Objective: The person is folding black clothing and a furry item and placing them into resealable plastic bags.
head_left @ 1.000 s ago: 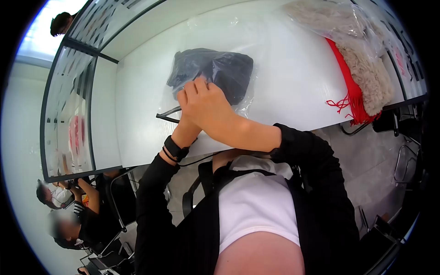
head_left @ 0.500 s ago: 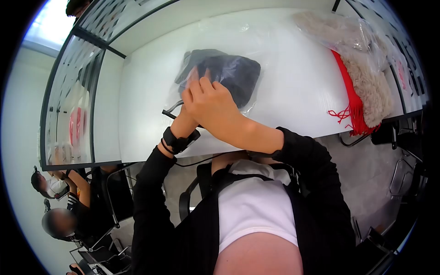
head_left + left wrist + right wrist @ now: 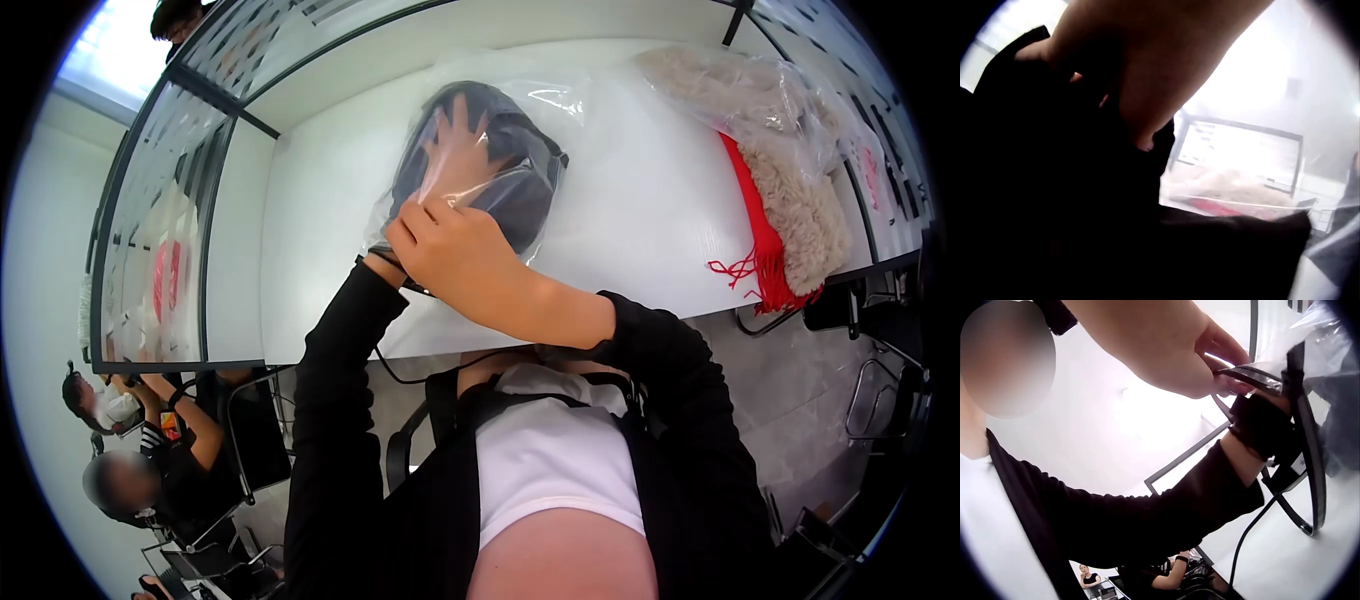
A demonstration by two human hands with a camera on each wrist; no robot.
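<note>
A clear plastic bag (image 3: 560, 100) with a dark folded cloth (image 3: 525, 205) in it lies on the white table. My left hand (image 3: 462, 160) reaches inside, fingers spread over the cloth and seen through the plastic. With curled fingers my right hand (image 3: 450, 248) pinches the bag's near edge, above the left wrist. In the right wrist view the black-edged bag mouth (image 3: 1315, 456) loops around the left wrist, which wears a black strapped device (image 3: 1263, 425). The left wrist view is mostly dark.
At the table's right side lie a beige fluffy item (image 3: 800, 210), a red fringed scarf (image 3: 765, 250) and more clear plastic (image 3: 790, 85). Framed glass partitions (image 3: 150, 260) border the table. A black cable (image 3: 400, 378) hangs at the front edge. Other people sit at the left.
My left hand has slid deeper into the bag and spread its fingers; its wrist device has gone inside the mouth. The dark cloth has shifted and spread away from me. The right hand keeps its grip.
</note>
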